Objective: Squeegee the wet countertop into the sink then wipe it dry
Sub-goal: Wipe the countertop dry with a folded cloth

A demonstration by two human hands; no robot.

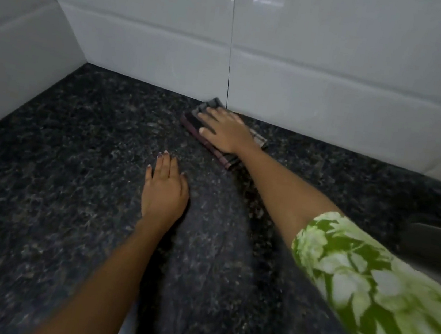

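Countertop (pixel 41 199) of dark speckled stone is bounded by white tiled walls (pixel 338 70) at the back and left, which meet in a corner. One folded dark cloth (pixel 210 148) is laid against the back wall's foot and is pressed flat under the right hand (pixel 225 131), fingers straight and holding nothing. The left hand (pixel 164 190) is rested palm-down on bare stone nearer the front, fingers extended. Open counter is seen leftward. A sink edge (pixel 433 242) is visible at right.
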